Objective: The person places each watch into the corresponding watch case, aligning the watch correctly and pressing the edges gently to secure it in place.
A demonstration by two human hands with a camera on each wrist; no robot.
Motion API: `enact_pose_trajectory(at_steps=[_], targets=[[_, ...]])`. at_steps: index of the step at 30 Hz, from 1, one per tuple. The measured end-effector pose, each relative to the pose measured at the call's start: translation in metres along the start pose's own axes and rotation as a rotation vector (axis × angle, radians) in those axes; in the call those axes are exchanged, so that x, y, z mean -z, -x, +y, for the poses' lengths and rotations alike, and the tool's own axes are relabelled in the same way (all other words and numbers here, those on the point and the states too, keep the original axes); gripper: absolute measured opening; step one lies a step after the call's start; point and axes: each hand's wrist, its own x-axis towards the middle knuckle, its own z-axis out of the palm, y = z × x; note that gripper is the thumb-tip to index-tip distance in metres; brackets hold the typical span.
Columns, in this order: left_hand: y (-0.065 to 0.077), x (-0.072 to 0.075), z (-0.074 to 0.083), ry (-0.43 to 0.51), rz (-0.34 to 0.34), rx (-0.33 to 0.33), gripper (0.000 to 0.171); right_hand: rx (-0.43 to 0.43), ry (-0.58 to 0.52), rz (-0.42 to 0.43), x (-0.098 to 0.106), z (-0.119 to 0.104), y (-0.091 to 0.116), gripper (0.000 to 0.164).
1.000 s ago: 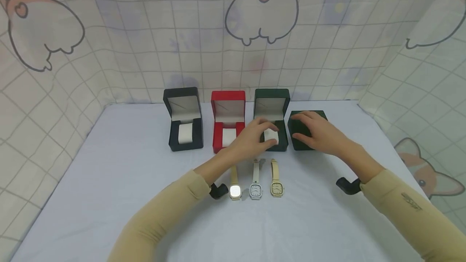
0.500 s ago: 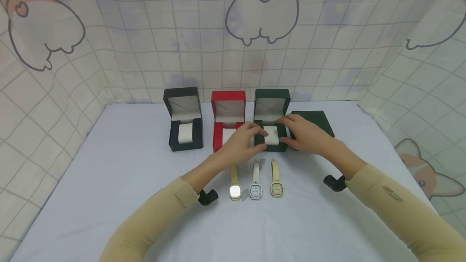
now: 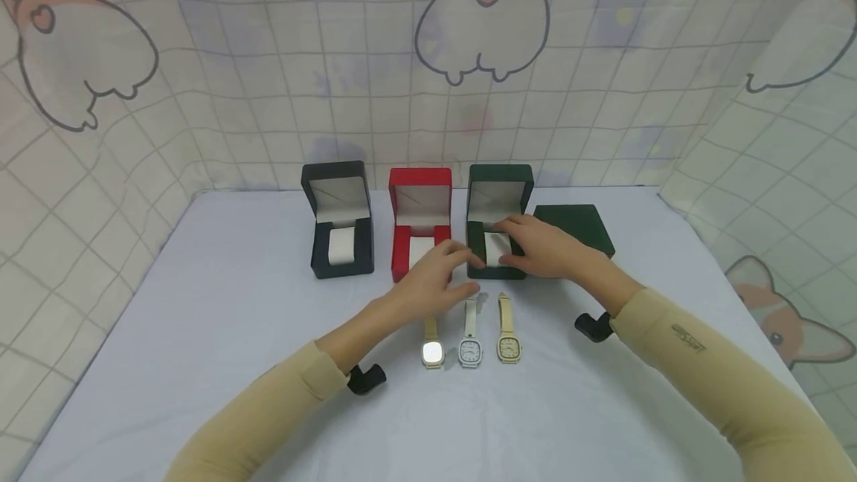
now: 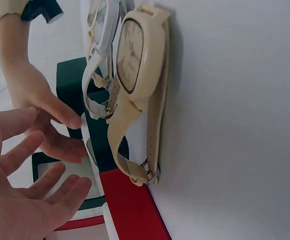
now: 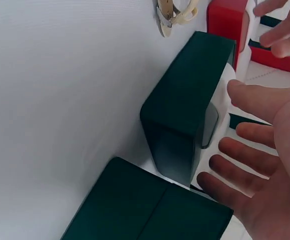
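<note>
My right hand (image 3: 538, 248), fingers apart and loosely bent, hovers over the open green watch box (image 3: 501, 174). Its thumb and fingertips come close to the white cushion (image 3: 495, 248) in that box, as the right wrist view also shows. With fingers spread and holding nothing, my left hand (image 3: 428, 281) is in front of the open red watch box (image 3: 420, 177) and partly hides its white cushion. Three wristwatches lie in a row in front of the boxes: a pale gold one (image 3: 433, 352), a white one (image 3: 470, 352) and a beige one (image 3: 509, 349).
An open black watch box (image 3: 343, 271) with a white cushion stands left of the red one. To the right of the open green box stands a closed green box (image 3: 582, 225). A white cloth (image 3: 234, 333) covers the table, and a patterned curtain (image 3: 301, 95) hangs behind it.
My right hand has moved left from the closed green box to over the open green box. My left hand has drawn back left and toward me, away from the open green box.
</note>
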Motion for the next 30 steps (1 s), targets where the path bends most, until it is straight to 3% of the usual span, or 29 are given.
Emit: enact_pose_trajectory(at_steps=[13, 25, 30], targets=[[0.027, 0.004, -0.007, -0.022, 0.026, -0.023, 0.035, -0.049, -0.028, -0.085, 0.000, 0.002, -0.011, 0.062], [0.040, 0.005, -0.011, 0.097, 0.026, 0.005, 0.036, -0.057, 0.005, -0.084, -0.004, 0.003, -0.016, 0.059], [0.047, 0.003, -0.013, 0.125, 0.034, 0.036, 0.035, -0.069, 0.009, -0.064, -0.005, 0.004, -0.017, 0.066]])
